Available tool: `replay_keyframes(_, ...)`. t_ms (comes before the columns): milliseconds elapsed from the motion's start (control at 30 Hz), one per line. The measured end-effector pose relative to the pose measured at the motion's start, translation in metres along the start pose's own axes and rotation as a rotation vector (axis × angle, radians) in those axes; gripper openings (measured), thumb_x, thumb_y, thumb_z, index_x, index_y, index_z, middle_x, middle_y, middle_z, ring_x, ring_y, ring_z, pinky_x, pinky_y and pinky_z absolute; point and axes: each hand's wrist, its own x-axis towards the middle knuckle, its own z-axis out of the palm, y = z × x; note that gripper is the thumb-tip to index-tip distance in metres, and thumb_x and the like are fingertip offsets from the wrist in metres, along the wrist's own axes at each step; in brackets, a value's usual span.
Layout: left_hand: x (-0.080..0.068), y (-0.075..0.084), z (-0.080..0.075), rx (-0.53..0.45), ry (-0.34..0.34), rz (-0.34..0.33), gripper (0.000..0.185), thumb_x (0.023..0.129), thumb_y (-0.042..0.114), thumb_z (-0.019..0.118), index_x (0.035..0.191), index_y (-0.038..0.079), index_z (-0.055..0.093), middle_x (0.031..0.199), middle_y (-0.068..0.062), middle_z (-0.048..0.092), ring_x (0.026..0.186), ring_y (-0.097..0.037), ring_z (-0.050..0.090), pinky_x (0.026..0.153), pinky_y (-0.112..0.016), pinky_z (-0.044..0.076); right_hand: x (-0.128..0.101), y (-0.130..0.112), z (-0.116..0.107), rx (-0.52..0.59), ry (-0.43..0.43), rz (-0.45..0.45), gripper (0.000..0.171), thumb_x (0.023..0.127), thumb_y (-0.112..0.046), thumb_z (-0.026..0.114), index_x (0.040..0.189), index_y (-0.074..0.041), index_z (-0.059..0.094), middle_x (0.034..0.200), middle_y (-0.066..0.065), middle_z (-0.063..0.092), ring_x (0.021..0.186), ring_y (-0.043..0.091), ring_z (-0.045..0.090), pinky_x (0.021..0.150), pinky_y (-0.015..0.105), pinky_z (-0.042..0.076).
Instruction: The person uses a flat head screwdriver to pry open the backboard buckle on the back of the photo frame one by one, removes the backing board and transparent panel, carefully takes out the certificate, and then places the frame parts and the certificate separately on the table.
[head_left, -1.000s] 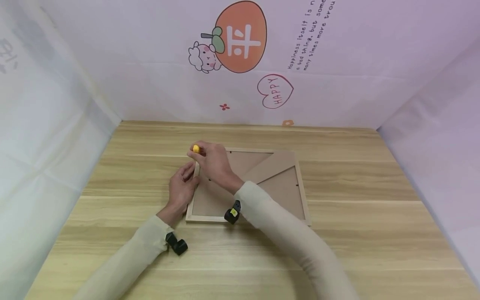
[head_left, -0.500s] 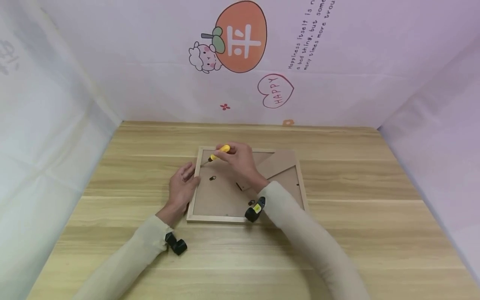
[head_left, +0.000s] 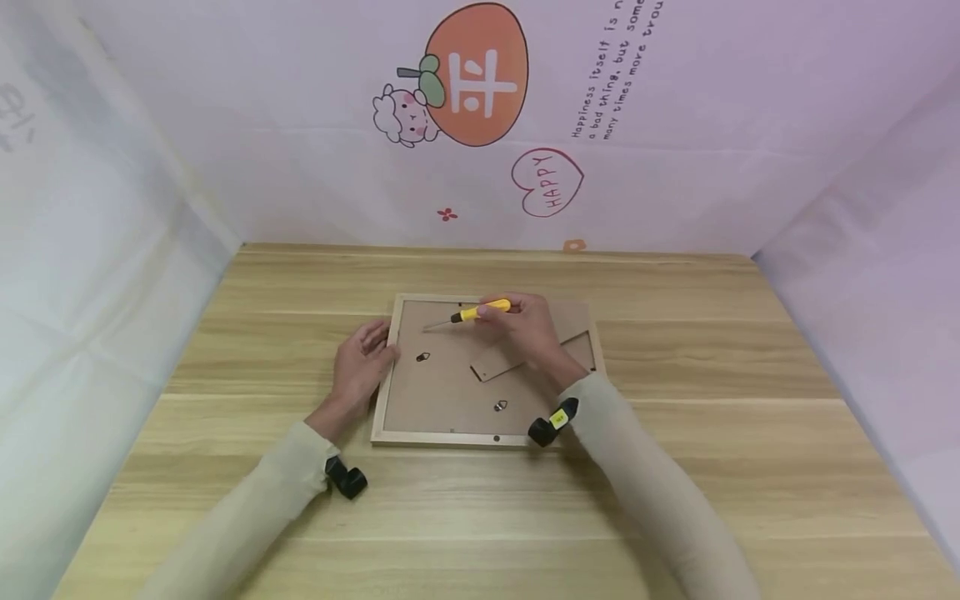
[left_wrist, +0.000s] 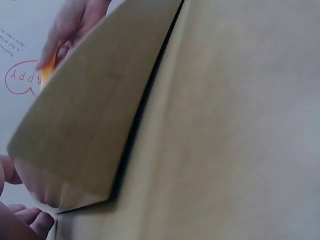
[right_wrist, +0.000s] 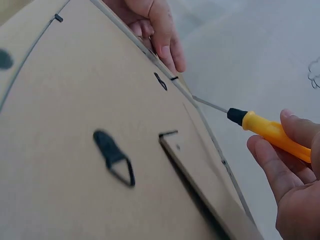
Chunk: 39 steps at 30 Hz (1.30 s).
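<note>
Screwdriver (head_left: 471,314), pinched in the right hand (head_left: 529,327), lies nearly level, tip pointing left, having moved rightward over the frame (head_left: 384,392); relaxed left hand (head_left: 362,364) steadies the frame's edge.

The picture frame (head_left: 450,436) lies face down on the tabletop (head_left: 675,350), between the two grips. The left grip (head_left: 360,367) rests against its left edge. The right grip (head_left: 528,327) hangs over its far part, holding a screwdriver (head_left: 468,315) that points left toward the left grip. A hanger (head_left: 423,357) sits just right of the left grip.
</note>
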Motion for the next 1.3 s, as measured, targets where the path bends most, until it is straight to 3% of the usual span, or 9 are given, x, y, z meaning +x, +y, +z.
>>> replay_keyframes(433, 0.049, 0.001, -0.004, -0.052, -0.128, 0.094, 0.069, 0.093, 0.001, 0.057, 0.154, 0.004, 0.024, 0.162, -0.012, 0.027, 0.15, -0.023, 0.027, 0.124, -0.033, 0.024, -0.01, 0.003, -0.024, 0.218, -0.012, 0.034, 0.038, 0.089, -0.008, 0.07, 0.12, 0.012, 0.063, 0.106, 0.01, 0.072, 0.089, 0.015, 0.074, 0.097, 0.046, 0.054)
replay_keyframes(633, 0.069, 0.008, -0.018, 0.015, -0.284, 0.118, 0.071, 0.097, 0.005, 0.056, 0.156, 0.004, 0.017, 0.164, -0.012, 0.018, 0.152, -0.026, 0.02, 0.127, -0.039, 0.017, -0.012, 0.005, -0.029, 0.242, -0.025, 0.056, 0.039, 0.09, -0.008, 0.069, 0.122, 0.013, 0.06, 0.104, 0.008, 0.073, 0.09, 0.016, 0.074, 0.097, 0.043, 0.055)
replay_keyframes(800, 0.082, 0.019, -0.023, 0.083, -0.421, 0.158, 0.065, 0.099, 0.004, 0.053, 0.154, -0.002, 0.02, 0.163, -0.017, 0.019, 0.152, -0.029, 0.019, 0.127, -0.042, 0.016, -0.014, 0.007, -0.036, 0.257, -0.028, 0.068, 0.04, 0.091, -0.007, 0.068, 0.124, 0.015, 0.058, 0.105, 0.007, 0.072, 0.092, 0.015, 0.074, 0.095, 0.038, 0.057)
replay_keyframes(1033, 0.1, 0.019, -0.018, 0.207, -0.382, 0.175, 0.059, 0.097, 0.014, 0.061, 0.15, 0.004, 0.037, 0.156, -0.017, 0.037, 0.146, -0.032, 0.034, 0.123, -0.044, 0.027, -0.015, 0.01, -0.039, 0.325, -0.062, 0.088, 0.043, 0.091, -0.005, 0.067, 0.127, 0.016, 0.054, 0.124, 0.025, 0.063, 0.096, 0.017, 0.073, 0.093, 0.033, 0.058)
replay_keyframes(1300, 0.109, 0.015, -0.017, 0.232, -0.35, 0.198, 0.05, 0.092, 0.019, 0.068, 0.138, 0.003, 0.053, 0.143, -0.017, 0.054, 0.132, -0.031, 0.052, 0.111, -0.036, 0.045, -0.017, 0.015, -0.043, 0.348, -0.088, 0.089, 0.044, 0.091, -0.006, 0.067, 0.126, 0.018, 0.053, 0.108, 0.008, 0.073, 0.096, 0.018, 0.074, 0.094, 0.035, 0.056)
